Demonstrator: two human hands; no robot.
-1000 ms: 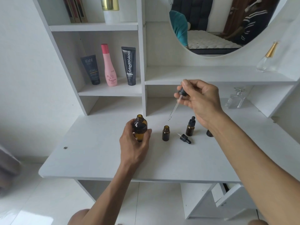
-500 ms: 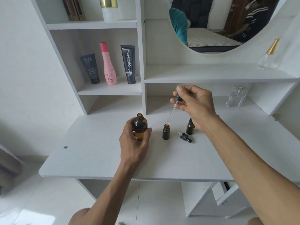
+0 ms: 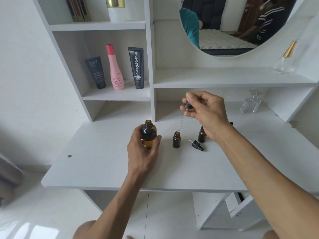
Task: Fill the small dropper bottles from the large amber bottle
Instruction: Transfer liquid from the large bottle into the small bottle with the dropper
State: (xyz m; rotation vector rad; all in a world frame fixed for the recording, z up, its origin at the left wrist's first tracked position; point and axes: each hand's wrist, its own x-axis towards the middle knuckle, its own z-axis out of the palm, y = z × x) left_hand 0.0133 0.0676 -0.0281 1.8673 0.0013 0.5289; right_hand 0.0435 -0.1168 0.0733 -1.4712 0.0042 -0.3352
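Pinching dropper (image 3: 184,114) over small bottle (image 3: 176,140), right hand (image 3: 206,111); left hand (image 3: 144,149) grips amber bottle (image 3: 149,133).

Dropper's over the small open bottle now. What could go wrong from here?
1. The pipette tip hangs just above the small open bottle; its mouth is narrow, so drops may miss.
2. Nothing steadies that bottle; a nudge from the tip could topple it.
3. The large amber bottle is uncapped; the left hand could tilt it and spill.
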